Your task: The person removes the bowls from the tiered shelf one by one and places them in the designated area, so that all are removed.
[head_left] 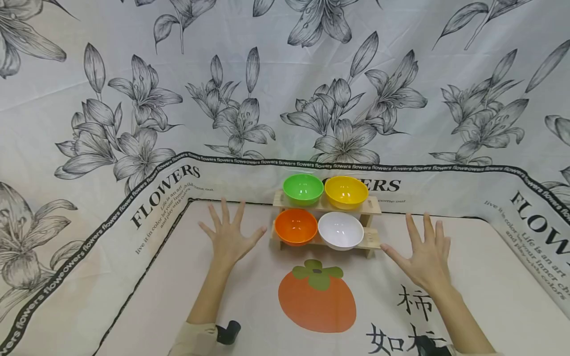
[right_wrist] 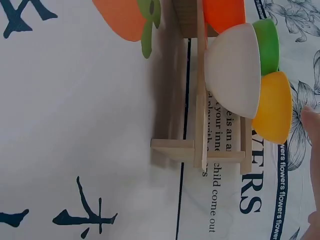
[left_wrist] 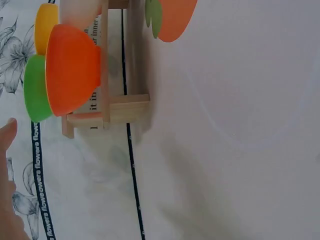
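A two-tier wooden rack (head_left: pixel 371 239) stands at the back of the table. On its upper tier sit a green bowl (head_left: pixel 303 190) and a yellow bowl (head_left: pixel 346 193). The lower tier bears an orange bowl (head_left: pixel 296 227) and a white bowl (head_left: pixel 341 231). To the left of the rack, my left hand (head_left: pixel 231 240) is spread with straight fingers and holds nothing. My right hand (head_left: pixel 423 257) is likewise spread, to the right of the rack, its thumb close to the lower tier's end. Both wrist views show the rack and bowls from the side, with only part of each hand at the edge.
A pale cloth printed with a persimmon (head_left: pixel 317 299) and dark characters (head_left: pixel 415 301) covers the table. Behind it hangs a floral cloth (head_left: pixel 240 123) with a black lettered border. A dark strap piece (head_left: pixel 228 333) shows at the left wrist.
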Tool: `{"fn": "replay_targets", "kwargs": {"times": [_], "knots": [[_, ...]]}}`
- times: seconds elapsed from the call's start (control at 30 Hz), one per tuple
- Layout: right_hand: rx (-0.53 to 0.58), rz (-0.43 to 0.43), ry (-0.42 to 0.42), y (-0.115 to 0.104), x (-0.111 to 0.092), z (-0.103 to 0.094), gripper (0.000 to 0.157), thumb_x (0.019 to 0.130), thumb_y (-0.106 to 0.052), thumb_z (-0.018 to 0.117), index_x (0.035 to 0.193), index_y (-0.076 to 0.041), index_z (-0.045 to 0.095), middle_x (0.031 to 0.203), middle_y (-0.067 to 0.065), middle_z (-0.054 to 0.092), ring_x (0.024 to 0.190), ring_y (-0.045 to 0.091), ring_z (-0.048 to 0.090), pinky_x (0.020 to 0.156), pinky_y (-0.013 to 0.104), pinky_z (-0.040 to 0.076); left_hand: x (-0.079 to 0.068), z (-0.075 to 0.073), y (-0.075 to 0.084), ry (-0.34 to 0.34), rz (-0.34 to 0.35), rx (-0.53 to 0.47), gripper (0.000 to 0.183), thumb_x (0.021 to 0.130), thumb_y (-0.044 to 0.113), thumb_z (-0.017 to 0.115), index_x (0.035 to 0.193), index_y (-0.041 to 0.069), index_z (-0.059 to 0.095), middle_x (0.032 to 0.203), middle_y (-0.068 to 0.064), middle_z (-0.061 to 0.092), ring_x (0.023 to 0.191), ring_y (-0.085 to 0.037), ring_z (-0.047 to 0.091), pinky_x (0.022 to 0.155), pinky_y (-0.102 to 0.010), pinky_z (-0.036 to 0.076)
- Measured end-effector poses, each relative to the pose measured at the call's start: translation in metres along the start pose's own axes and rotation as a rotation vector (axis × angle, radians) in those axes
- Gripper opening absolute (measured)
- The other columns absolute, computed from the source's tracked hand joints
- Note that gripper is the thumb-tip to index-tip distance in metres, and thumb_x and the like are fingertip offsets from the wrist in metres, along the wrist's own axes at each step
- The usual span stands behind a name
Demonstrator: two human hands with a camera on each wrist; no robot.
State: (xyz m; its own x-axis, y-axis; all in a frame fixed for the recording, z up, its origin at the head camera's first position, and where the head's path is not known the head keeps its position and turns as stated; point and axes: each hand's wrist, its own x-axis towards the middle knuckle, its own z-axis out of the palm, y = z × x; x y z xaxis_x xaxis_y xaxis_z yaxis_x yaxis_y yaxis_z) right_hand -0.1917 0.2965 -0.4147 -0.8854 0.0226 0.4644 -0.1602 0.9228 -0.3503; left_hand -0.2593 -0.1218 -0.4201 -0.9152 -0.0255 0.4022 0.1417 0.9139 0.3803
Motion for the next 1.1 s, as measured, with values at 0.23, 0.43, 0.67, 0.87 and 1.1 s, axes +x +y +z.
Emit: {"fn": "replay_targets", "kwargs": {"times": [0.23, 0.43, 0.67, 0.87, 1.1], "knots": [[0.254, -0.003, -0.091, -0.005, 0.006, 0.009, 0.092, 0.083, -0.037, 0.067, 0.151, -0.009, 0.012, 0.153, 0.029, 0.005, 0.136, 0.053, 0.002, 0.094, 0.084, 0.012, -0.002, 0.016, -0.002, -0.036, -0.015, -0.053, 0.087, 0.078, 0.069, 0.053, 0.149, 0.027, 0.027, 0.155, -0.021, 0.006, 0.139, -0.046, -0.009, 0.103, -0.077, -0.003], [0.374, 0.001, -0.149, -0.013, 0.011, 0.016, 0.095, 0.08, -0.032, 0.072, 0.15, -0.004, 0.014, 0.15, 0.029, 0.019, 0.133, 0.051, 0.02, 0.097, 0.077, 0.025, -0.004, 0.033, -0.002, -0.107, 0.012, -0.241, 0.079, 0.081, 0.054, 0.061, 0.146, 0.018, 0.036, 0.15, -0.026, 0.023, 0.136, -0.052, 0.012, 0.104, -0.075, 0.019], [0.513, 0.001, -0.166, -0.018, 0.013, 0.028, 0.096, 0.078, -0.024, 0.076, 0.15, -0.004, 0.015, 0.151, 0.026, 0.019, 0.129, 0.052, 0.027, 0.1, 0.069, 0.033, -0.003, 0.052, -0.003, -0.111, 0.016, -0.423, 0.074, 0.082, 0.047, 0.064, 0.142, 0.011, 0.041, 0.143, -0.021, 0.041, 0.128, -0.048, 0.035, 0.1, -0.069, 0.035], [0.591, 0.033, -0.182, -0.02, 0.016, 0.041, 0.093, 0.078, -0.019, 0.076, 0.148, 0.0, 0.019, 0.149, 0.028, 0.023, 0.128, 0.05, 0.032, 0.101, 0.065, 0.036, -0.001, 0.067, -0.001, -0.058, 0.048, -0.64, 0.062, 0.084, 0.031, 0.068, 0.136, 0.004, 0.048, 0.123, -0.026, 0.057, 0.107, -0.042, 0.058, 0.091, -0.054, 0.051], [0.682, 0.035, -0.215, -0.036, 0.016, 0.043, 0.09, 0.078, -0.01, 0.076, 0.147, 0.004, 0.019, 0.145, 0.032, 0.027, 0.124, 0.051, 0.038, 0.101, 0.062, 0.039, -0.008, 0.053, 0.013, -0.085, 0.063, -0.934, 0.048, 0.082, -0.002, 0.065, 0.127, -0.011, 0.05, 0.101, -0.038, 0.061, 0.09, -0.047, 0.062, 0.08, -0.049, 0.057]]}}
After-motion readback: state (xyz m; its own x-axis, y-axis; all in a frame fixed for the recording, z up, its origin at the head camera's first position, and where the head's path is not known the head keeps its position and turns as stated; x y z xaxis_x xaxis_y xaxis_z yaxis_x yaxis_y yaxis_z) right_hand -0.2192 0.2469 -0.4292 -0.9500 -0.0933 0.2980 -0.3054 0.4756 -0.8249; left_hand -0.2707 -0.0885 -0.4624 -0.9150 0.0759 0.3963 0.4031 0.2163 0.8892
